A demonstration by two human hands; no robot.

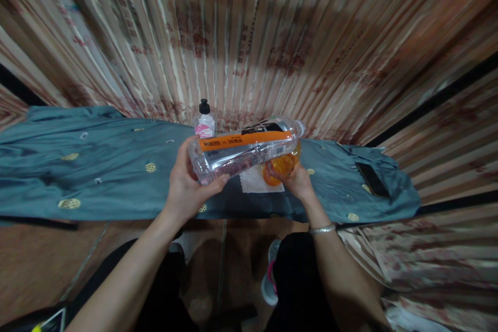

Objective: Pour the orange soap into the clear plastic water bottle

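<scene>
The person's left hand [187, 181] is gripping the base end of a large clear plastic bottle with an orange, silver and black label [243, 148], its thumb pressing along the near side while its other fingers are mostly hiding behind the plastic. The person's right hand [292, 179] is closing around a see-through amber-orange rounded vessel [282, 168]; its fingers are curling over the near side. The clear bottle is lying sideways in the air above the table, its narrow neck pointing rightward and partly overlapping the amber vessel from this view; whether the two are touching is impossible to tell. A shiny silver bangle [322, 229] is circling the right wrist.

Beneath the amber vessel, a white sheet with a ragged left edge [257, 181] is lying on a teal cloth with yellow oval motifs [124, 166], which is covering a long, narrow table. Just behind the clear bottle's base end, a small bottle with a black cap and pink-and-white label [205, 123] is standing upright. Farther right, well apart from the hands, a dark flat rectangular phone [371, 180] is resting on the cloth. Beyond the table, a pleated beige curtain with reddish-brown prints [241, 36] is hanging.
</scene>
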